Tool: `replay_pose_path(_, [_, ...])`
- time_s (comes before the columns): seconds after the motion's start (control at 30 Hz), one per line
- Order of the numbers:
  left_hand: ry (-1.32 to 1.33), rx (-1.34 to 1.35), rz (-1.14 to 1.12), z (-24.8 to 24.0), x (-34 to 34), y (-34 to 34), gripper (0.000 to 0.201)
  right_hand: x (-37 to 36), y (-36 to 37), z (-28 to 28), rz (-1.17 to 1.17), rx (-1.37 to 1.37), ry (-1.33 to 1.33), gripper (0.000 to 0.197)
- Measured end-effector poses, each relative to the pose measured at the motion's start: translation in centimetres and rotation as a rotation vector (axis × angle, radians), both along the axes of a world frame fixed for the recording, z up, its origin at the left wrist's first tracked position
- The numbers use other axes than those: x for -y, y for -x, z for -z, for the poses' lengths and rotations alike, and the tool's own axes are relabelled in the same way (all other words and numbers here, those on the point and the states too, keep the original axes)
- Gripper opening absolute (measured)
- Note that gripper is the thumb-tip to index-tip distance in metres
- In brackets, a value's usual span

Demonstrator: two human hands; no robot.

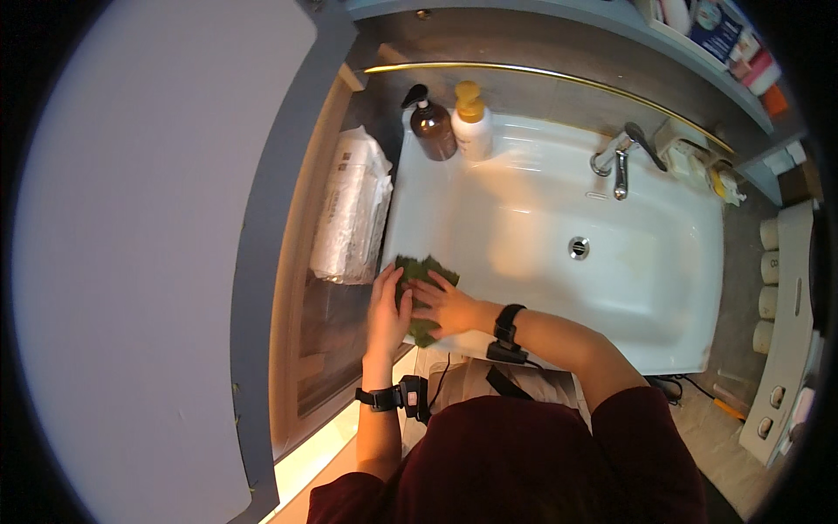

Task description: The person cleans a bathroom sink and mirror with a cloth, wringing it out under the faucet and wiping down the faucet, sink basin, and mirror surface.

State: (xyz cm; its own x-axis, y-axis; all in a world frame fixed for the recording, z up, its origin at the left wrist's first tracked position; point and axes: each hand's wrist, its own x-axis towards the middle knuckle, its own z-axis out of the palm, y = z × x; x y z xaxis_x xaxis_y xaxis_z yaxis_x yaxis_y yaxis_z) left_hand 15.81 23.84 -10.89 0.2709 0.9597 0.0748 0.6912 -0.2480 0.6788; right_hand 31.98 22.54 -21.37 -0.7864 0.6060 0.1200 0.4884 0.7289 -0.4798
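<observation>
A dark green cloth [425, 333] lies at the near left corner of the white sink [532, 323], on its rim. My right hand [451, 307] rests on top of the cloth, fingers spread. Along the cloth's left edge is my left hand [384, 319], its fingers stretched out and its thumb apart, touching the cloth. Both hands are open, side by side, and they cover much of the cloth. Each wrist wears a black strap with a small device.
A brown pump bottle [434, 131] and a white bottle with a yellow pump [473, 127] stand on the sink's far left corner. Left of the sink lies a white plastic pack [353, 210]. The chrome faucet [621, 162] is at the back right; a white rack [783, 332] stands farther right.
</observation>
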Motion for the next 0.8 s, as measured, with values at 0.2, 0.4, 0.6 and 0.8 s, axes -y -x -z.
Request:
replay_pose_path(0.2, [-0.025, -0.030, 0.191, 1.0, -0.5, -5.6, 0.033, 8.9, -9.7, -1.3, 0.110, -0.058, 0.496, 0.064])
replay_pose_path(0.4, [0.050, -0.071, 0.402, 2.4, -0.7, -11.2, 0.031, 16.7, -21.1, -3.0, 0.497, 0.020, 0.734, 0.064])
replay_pose_path(0.6, [0.061, -0.105, 0.503, 2.2, -1.3, -13.8, 0.030, 23.0, -31.4, -3.5, 1.032, 0.152, 0.816, 0.067])
replay_pose_path(0.8, [0.037, -0.128, 0.499, 1.4, -1.3, -14.2, 0.029, 25.8, -39.5, -5.1, 1.436, 0.201, 0.650, 0.062])
